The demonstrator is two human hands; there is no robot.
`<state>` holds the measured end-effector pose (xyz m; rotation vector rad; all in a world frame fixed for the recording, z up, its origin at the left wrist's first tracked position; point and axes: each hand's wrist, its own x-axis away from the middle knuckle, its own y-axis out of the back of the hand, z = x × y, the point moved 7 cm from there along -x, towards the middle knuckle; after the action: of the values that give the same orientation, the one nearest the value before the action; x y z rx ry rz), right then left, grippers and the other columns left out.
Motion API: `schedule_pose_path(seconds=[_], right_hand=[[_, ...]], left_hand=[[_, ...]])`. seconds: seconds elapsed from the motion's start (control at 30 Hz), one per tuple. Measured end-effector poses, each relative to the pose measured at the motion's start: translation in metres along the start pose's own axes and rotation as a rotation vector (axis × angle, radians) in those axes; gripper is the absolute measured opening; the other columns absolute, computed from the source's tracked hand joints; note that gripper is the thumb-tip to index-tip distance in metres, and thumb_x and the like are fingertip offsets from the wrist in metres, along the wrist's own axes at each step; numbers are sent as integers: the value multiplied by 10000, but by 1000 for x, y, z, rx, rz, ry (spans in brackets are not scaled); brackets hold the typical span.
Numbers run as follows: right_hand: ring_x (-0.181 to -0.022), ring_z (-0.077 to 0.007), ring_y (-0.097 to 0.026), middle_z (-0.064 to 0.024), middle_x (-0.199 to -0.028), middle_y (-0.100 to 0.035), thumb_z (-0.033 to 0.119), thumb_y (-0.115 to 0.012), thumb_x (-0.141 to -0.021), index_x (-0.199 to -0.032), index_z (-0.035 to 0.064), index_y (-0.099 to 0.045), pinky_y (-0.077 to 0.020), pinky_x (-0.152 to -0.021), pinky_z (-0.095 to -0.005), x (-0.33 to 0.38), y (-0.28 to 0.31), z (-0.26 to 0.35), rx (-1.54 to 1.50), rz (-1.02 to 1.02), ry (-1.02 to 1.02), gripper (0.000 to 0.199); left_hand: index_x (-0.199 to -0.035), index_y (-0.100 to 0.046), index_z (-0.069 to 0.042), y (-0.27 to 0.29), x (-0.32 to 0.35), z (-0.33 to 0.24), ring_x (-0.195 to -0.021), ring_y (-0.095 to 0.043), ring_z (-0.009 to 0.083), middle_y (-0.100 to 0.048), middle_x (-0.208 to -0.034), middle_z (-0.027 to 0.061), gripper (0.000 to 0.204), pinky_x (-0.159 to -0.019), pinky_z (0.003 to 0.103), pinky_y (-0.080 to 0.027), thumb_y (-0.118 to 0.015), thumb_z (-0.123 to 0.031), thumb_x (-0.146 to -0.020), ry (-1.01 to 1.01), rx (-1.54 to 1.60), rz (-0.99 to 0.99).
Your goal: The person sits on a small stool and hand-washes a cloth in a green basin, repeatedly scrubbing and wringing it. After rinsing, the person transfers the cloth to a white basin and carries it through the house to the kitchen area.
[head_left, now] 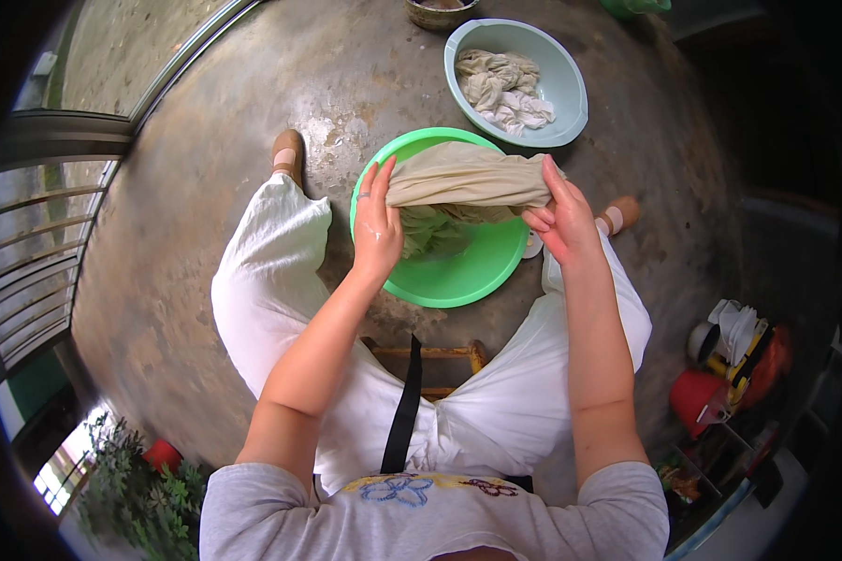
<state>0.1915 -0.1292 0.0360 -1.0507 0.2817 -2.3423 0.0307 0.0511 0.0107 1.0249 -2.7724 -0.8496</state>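
Note:
A beige wet-looking cloth point(468, 179) is stretched sideways between my two hands, above a bright green basin point(468, 276). My left hand point(377, 220) grips its left end, the fingers pointing away from me. At the other end my right hand point(566, 213) holds the cloth between thumb and fingers. More pale cloth point(430, 234) hangs or lies below in the basin; whether it is the same piece I cannot tell. Just beyond, a light blue basin point(566, 84) holds a heap of crumpled beige and white cloths point(505, 89).
Both basins stand on a stained concrete floor point(196, 206), the green one between my feet. A dark bowl point(442, 11) is at the far edge. To the right are a red container point(697, 400) and piled household items. A leafy plant point(136, 496) stands at lower left, below railings point(37, 252).

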Motion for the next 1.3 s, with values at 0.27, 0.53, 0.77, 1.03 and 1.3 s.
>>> schedule_pose_path(seconds=[0.27,0.53,0.77,1.03,1.3], right_hand=[[-610,-222,-606,-120,-701,-629,211,-584,-910,-821,-18,-655,-472,-595,-310,12,-7,44,925,-505,803,256],[-1202,-272,-505,-112,-1206,-590,235,-455,-960,-1162,65,-610,-270,-1066,-482,15,-120,-61,1156,-79,869,306],[-1302,-321,-376,-99,-1186,-607,294,-336,-939,-983,88,-678,-164,-1096,-468,-54,-69,-98,853,112,378,401],[-790,-246,-607,-64,-842,-653,273,-483,-902,-779,63,-645,-412,-830,-407,-70,-29,-91,986,-179,341,292],[-599,-156,-450,-15,-617,-411,220,-542,-893,-800,33,-539,-401,-596,-292,-57,-56,-68,-108,196,74,209]], left_hand=[[-1160,-453,-70,2,-5,-18,-981,-441,129,-473,-1063,39,292,-892,233,-352,-404,-121,-877,336,841,88],[-1240,-498,-96,-46,36,-16,-1136,-522,204,-546,-1219,72,416,-973,361,-405,-422,-380,-945,939,1515,-35],[-898,-563,-94,-49,37,5,-933,-575,178,-605,-907,44,209,-846,315,-448,-470,-281,-892,914,1401,20],[-661,-450,-65,-29,22,-23,-735,-503,110,-506,-686,32,181,-617,263,-347,-504,-194,-775,387,970,437],[-564,-481,-90,-3,13,-100,-518,-445,225,-455,-555,30,151,-492,326,-363,-604,-106,-477,-532,138,324]])
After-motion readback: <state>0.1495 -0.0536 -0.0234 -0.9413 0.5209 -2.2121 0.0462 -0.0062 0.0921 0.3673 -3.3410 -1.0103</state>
